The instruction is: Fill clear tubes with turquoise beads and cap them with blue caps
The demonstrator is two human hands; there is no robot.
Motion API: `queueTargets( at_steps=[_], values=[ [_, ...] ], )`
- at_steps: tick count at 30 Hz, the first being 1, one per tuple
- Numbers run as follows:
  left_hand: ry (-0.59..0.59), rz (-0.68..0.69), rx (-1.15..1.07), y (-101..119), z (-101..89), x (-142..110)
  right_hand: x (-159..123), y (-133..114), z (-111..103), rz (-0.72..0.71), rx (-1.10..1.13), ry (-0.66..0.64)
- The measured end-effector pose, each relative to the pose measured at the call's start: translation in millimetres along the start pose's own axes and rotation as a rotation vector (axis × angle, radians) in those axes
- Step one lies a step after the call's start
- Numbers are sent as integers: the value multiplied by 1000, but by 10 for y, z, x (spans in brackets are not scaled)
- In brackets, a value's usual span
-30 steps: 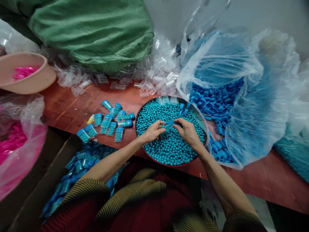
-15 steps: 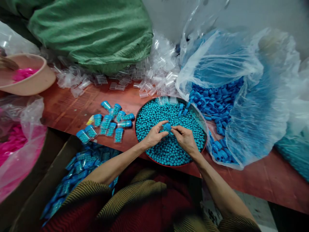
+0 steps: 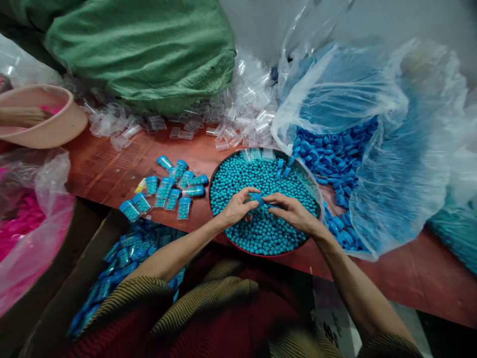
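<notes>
My left hand point(image 3: 237, 208) is closed around a small clear bottle with a blue cap point(image 3: 257, 199). My right hand point(image 3: 292, 212) is beside the cap, thumb and forefinger stretched out and apart, the fingertips close to it; whether they touch it I cannot tell. Both hands are over a round red-rimmed basin point(image 3: 269, 255) full of turquoise beads point(image 3: 261, 239). Clear empty bottles point(image 3: 257, 154) and a few blue caps point(image 3: 286, 172) lie on the beads at the far side. To the left, several filled, capped bottles point(image 3: 164, 189) lie on the table.
A bag of blue caps point(image 3: 331, 149) stands open on the right. Clear bottles point(image 3: 246, 114) are heaped behind, beside a green sack point(image 3: 149, 54). Filled bottles point(image 3: 130, 253) lie below the table edge point(image 3: 208, 219). Another person's hand point(image 3: 22, 117) is in a pink basin point(image 3: 70, 124).
My right hand has loosened its pinch at the cap, its fingers spreading and moving slightly right. My left hand still holds the bottle. The other person's hand has reached further into the pink basin.
</notes>
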State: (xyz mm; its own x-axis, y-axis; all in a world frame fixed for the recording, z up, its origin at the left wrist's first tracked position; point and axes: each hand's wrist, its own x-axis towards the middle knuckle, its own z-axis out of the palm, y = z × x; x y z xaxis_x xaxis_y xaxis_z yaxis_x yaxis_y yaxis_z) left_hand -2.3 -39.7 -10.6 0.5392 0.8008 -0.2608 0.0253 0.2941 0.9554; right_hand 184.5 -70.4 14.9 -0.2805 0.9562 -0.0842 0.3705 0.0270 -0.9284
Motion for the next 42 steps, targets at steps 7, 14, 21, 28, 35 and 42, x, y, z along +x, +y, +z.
queueTargets(
  at_steps=[7,14,21,28,35,42],
  values=[
    [-59,13,45,28,29,-41,79,60,-6,181,309,177],
    [101,198,70,91,165,-66,-63,-13,288,-100,-457,142],
    [36,217,-36,151,222,-60,-81,-23,389,-287,-754,356],
    [116,106,-74,193,279,-104,-54,10,444,-345,-869,400],
    [225,90,-7,106,330,-52,-26,81,617,-206,-902,449],
    [215,181,313,143,-15,-143,-40,-78,622,-98,-863,226]
  ],
)
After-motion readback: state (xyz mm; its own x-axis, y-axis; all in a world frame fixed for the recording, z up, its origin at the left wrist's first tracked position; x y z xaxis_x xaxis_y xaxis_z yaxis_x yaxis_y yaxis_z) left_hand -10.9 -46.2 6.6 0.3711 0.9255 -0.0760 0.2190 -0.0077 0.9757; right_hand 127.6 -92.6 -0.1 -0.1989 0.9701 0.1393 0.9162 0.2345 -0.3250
